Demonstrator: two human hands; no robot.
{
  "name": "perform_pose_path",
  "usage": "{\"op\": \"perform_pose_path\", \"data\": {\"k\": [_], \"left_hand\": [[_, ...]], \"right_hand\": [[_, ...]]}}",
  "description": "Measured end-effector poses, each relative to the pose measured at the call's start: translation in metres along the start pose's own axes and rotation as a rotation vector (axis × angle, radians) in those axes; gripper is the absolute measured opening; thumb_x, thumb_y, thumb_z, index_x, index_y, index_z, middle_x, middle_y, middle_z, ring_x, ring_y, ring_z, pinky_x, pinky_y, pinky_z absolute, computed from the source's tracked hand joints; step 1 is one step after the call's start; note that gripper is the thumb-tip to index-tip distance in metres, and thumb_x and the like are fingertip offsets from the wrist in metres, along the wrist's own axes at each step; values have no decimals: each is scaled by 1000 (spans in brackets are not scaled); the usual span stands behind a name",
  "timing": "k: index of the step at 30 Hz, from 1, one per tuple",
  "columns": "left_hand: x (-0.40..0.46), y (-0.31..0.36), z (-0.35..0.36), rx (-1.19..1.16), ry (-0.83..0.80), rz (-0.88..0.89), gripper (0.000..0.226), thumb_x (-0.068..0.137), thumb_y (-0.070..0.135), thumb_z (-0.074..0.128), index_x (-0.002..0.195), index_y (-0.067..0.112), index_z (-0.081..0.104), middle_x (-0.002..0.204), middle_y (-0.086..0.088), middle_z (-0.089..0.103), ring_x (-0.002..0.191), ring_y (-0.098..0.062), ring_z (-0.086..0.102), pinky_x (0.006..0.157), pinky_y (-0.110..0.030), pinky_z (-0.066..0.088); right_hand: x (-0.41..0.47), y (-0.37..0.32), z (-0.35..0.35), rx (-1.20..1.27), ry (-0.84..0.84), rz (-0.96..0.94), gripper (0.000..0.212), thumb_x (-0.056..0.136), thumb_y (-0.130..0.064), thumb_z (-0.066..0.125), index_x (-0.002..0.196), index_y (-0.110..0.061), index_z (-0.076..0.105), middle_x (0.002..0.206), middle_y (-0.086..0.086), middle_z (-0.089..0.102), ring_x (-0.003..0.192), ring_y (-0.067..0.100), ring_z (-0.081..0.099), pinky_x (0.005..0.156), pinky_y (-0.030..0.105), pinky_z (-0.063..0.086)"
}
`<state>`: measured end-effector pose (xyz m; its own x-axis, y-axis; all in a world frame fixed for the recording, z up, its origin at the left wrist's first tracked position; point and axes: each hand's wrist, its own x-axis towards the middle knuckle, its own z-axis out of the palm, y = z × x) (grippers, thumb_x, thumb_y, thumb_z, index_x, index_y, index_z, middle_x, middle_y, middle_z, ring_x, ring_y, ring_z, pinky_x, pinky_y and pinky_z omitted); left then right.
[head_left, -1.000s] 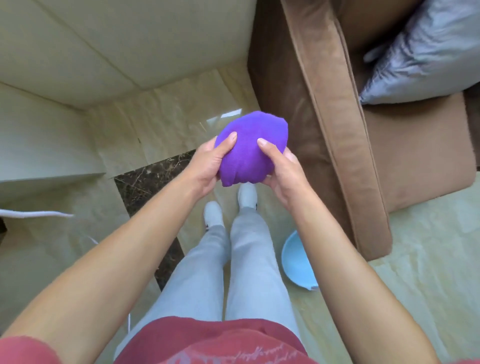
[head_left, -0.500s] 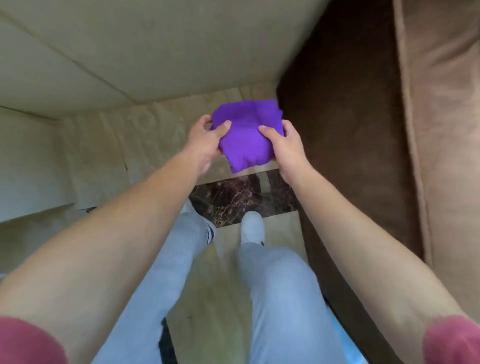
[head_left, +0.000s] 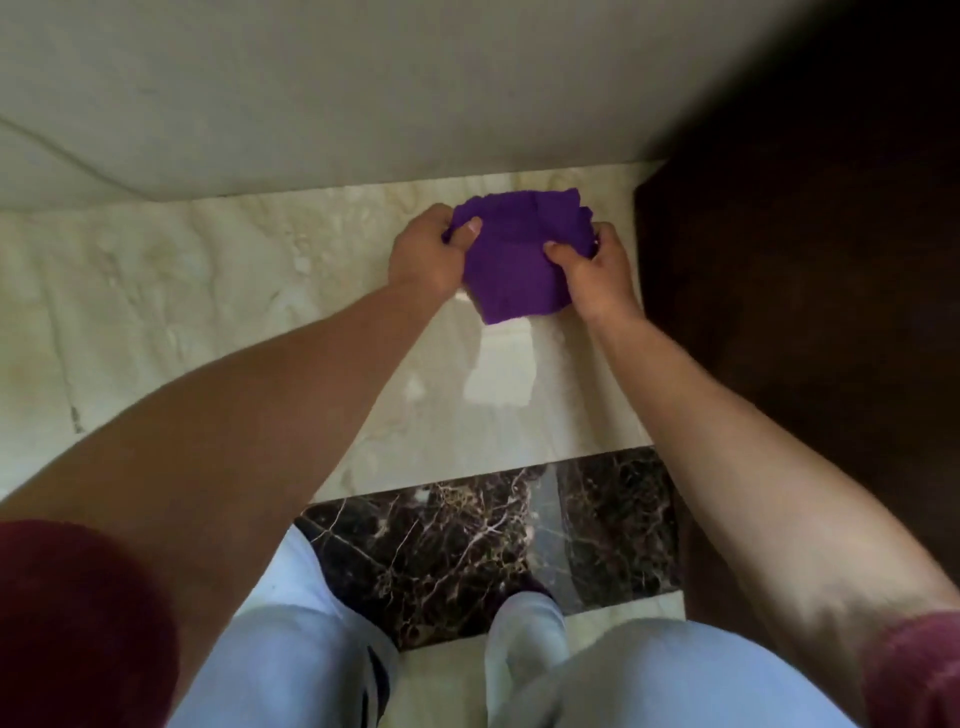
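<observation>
Floor: glossy cream marble (head_left: 291, 291) with a dark veined marble strip (head_left: 467, 551) running across near the feet.
Wall: plain pale wall (head_left: 363, 88) up top, meeting the floor just beyond the hands.
Right side: dark brown furniture (head_left: 805, 312), in shadow, detail unclear.
Cloth: purple cloth (head_left: 511, 270), bunched, held in the air above the cream floor, lower corner hanging free.
Left hand: left hand (head_left: 428, 254) grips the cloth's left edge, thumb on top, fingers curled round it.
Right hand: right hand (head_left: 597, 275) grips the right edge, thumb pinching the front, fingers wrapped behind.
Arms: both stretched forward, maroon sleeves (head_left: 78, 623) at the shoulders.
Legs: light grey trousers (head_left: 291, 660), one pale shoe (head_left: 524, 634) on the dark strip's edge.
</observation>
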<state>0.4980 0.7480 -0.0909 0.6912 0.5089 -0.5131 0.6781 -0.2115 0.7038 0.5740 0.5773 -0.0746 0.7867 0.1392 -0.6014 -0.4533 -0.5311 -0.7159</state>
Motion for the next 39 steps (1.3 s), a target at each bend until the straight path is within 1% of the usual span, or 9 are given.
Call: {"op": "perform_pose_path", "data": {"k": [3, 7, 9, 13, 17, 23, 28, 34, 39], "left_hand": [[13, -12, -1, 311, 145, 68, 44, 92, 53, 60, 110, 13, 63, 115, -10, 65, 109, -30, 58, 92, -39, 46], [-13, -36, -38, 434, 394, 141, 50, 91, 54, 54, 125, 17, 58, 132, -10, 56, 126, -32, 50, 102, -44, 36], [-41, -61, -59, 525, 375, 135, 51, 93, 48, 56, 133, 18, 55, 145, -14, 49, 139, -36, 41, 111, -50, 32], [-92, -121, -95, 602, 1, -21, 58, 95, 53, 55, 148, 31, 45, 169, -7, 16, 157, -33, 10, 119, -63, 19], [-95, -138, -107, 636, -105, -38, 59, 94, 55, 54, 150, 39, 41, 171, 0, 4, 158, -29, 2, 121, -63, 14], [-112, -172, -115, 729, 110, -31, 66, 93, 51, 57, 154, 38, 35, 171, -5, 7, 157, -37, -2, 121, -65, 7], [-127, -190, -112, 650, 0, -120, 87, 89, 66, 54, 157, 48, 5, 169, 0, -19, 155, -33, -19, 121, -65, 2], [-123, -178, -133, 734, -172, -137, 99, 86, 62, 63, 158, 47, -3, 166, -2, -29, 154, -36, -22, 123, -62, 6], [-133, -167, -152, 830, -225, -69, 88, 91, 53, 62, 160, 42, 8, 170, -3, -16, 157, -35, -10, 124, -60, 9]], "right_hand": [[12, 3, 12, -197, 129, -104, 50, 88, -37, 73, 128, -14, 53, 120, 0, 66, 109, 20, 67, 82, 28, 56], [-10, -13, 15, -582, 412, -591, 74, 81, -48, 67, 144, -15, 48, 146, 9, 52, 136, 27, 49, 113, 43, 41], [-23, -14, 24, -812, 259, -765, 69, 85, -52, 61, 147, -24, 47, 155, 9, 44, 146, 30, 38, 120, 49, 31], [-16, 2, 25, -1294, -157, -659, 63, 98, -61, 37, 157, -39, 30, 171, 4, 20, 158, 32, 10, 125, 60, 8], [23, 0, -20, -1297, -13, -493, 65, 97, -66, 36, 157, -44, 26, 171, 5, 19, 158, 31, 11, 124, 57, 15], [41, 3, -8, -1280, -1, -376, 66, 99, -69, 26, 159, -43, 18, 173, 5, 9, 159, 26, 2, 127, 54, 5], [25, -6, 38, -1179, 59, -302, 67, 100, -66, 26, 161, -37, 18, 173, 10, 6, 159, 29, -2, 126, 57, -1], [-19, -17, 139, -1189, -112, -530, 65, 100, -67, 23, 159, -40, 22, 172, 11, 8, 159, 31, -2, 125, 57, -6], [-32, -44, 193, -1271, -343, -699, 60, 99, -61, 27, 156, -43, 27, 172, 5, 12, 159, 28, 5, 125, 60, 1]]}}
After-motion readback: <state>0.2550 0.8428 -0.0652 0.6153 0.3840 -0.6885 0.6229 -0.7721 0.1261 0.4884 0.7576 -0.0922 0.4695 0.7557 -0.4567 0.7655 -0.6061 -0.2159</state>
